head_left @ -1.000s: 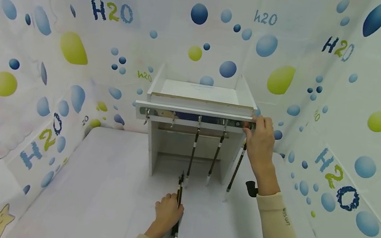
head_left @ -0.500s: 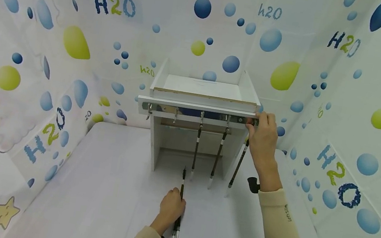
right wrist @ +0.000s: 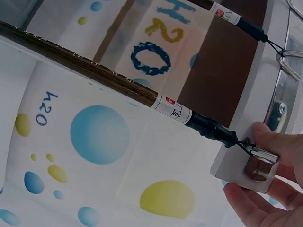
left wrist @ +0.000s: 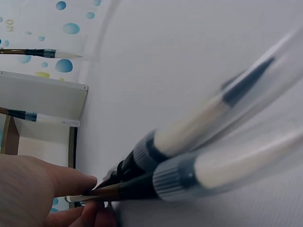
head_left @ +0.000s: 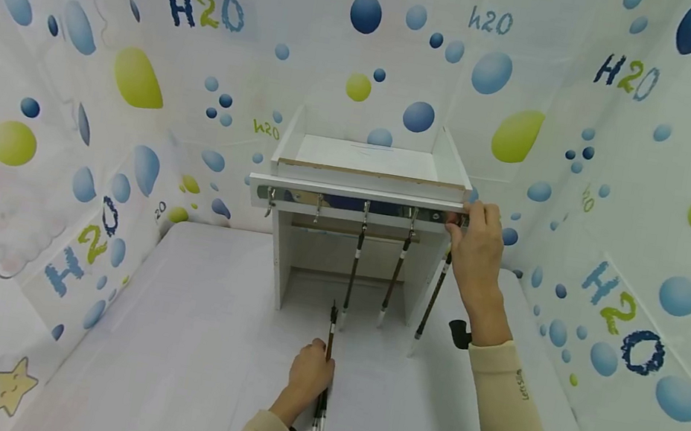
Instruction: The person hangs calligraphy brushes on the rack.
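Low over the white table, my left hand (head_left: 310,374) pinches a small bundle of dark-handled calligraphy brushes (head_left: 332,334). In the left wrist view, two of their pale bristle heads (left wrist: 227,168) show inside clear caps. My right hand (head_left: 476,255) grips the right end of the hook rail (head_left: 340,203), thumb in front and fingers behind its edge. Beside that thumb, a brush (right wrist: 85,61) hangs by its cord loop from the end hook (right wrist: 262,154). Two more brushes, a middle one (head_left: 354,270) and one to its right (head_left: 397,276), hang bristles down. Both left hooks carry nothing.
The rail runs along the front of a white shelf unit (head_left: 279,265) with a shallow open tray (head_left: 364,162) on top. It stands on the white table (head_left: 192,327). A wall sheet (head_left: 320,31) with blue and green dots surrounds the back and sides.
The head view has tilted down slightly. Bundled brushes in my left hand lie closer together than a second ago. The hanging brushes sway a little; my right hand stays on the rail end.
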The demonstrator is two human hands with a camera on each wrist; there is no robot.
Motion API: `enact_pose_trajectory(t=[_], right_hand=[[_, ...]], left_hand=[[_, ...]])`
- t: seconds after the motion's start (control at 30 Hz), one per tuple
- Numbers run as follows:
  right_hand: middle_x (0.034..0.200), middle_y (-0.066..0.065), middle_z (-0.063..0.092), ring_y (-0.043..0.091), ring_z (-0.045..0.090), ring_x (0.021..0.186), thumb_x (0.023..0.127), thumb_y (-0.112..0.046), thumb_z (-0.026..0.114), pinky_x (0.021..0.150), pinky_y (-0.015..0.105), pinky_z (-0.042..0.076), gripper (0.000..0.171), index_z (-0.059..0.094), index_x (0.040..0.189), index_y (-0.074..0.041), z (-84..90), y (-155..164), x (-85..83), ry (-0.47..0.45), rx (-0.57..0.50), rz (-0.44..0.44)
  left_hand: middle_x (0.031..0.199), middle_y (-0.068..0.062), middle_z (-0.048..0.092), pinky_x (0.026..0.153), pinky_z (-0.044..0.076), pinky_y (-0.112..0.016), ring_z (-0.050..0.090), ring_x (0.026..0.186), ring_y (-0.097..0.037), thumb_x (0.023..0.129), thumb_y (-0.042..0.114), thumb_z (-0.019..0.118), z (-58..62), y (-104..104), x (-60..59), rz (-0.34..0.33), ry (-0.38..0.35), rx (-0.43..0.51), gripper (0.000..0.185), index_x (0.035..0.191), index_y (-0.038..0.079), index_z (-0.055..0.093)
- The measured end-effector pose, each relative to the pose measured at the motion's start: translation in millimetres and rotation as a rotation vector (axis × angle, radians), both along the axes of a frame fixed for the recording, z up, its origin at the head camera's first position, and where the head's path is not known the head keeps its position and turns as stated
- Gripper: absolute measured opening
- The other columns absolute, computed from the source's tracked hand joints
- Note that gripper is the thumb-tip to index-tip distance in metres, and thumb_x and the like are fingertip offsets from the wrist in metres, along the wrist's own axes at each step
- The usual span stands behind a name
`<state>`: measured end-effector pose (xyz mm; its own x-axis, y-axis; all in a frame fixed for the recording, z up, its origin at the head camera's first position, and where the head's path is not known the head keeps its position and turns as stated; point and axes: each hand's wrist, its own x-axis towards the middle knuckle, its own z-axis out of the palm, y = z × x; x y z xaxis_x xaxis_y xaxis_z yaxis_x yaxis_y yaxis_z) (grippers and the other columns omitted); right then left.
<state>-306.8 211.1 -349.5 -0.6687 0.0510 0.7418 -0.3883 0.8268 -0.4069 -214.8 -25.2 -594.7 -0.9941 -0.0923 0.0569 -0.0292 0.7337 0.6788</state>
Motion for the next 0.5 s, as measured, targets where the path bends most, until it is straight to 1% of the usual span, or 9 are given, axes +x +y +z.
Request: enact_pose_trajectory(t=[0.13,0.33,0.5], right_hand=[[0.113,0.025,0.054,0.040,0.059,0.104,0.085,-0.003,0.076,0.090,0.048,0.053,0.041,0.058,0.120,0.009,3.5,-1,-1.3,0.005,0.006,-0.002],[0.112,0.025,0.054,0.039,0.059,0.104,0.086,-0.003,0.075,0.090,0.048,0.053,0.040,0.058,0.120,0.009,6.6,-2,-3.3,-0.003,0.012,-0.008],[0.111,0.025,0.053,0.039,0.059,0.102,0.087,-0.003,0.074,0.090,0.048,0.053,0.037,0.057,0.118,0.008,7.3,-4,-1.6,-0.030,0.004,-0.010]], left_hand=[[0.090,-0.024,0.069,0.053,0.053,-0.035,0.067,0.069,-0.027,0.088,0.006,0.068,4.5,-4,-1.8,-0.001,-0.001,0.050,0.028,0.108,-0.012,0.062],[0.096,-0.025,0.071,0.049,0.048,-0.030,0.060,0.062,-0.019,0.088,0.005,0.067,11.7,-10,-3.8,-0.008,-0.006,0.112,0.029,0.112,-0.011,0.062],[0.090,-0.021,0.071,0.048,0.045,-0.029,0.058,0.060,-0.017,0.089,0.006,0.064,16.5,-17,-2.7,-0.003,-0.024,0.139,0.030,0.115,-0.010,0.061]])
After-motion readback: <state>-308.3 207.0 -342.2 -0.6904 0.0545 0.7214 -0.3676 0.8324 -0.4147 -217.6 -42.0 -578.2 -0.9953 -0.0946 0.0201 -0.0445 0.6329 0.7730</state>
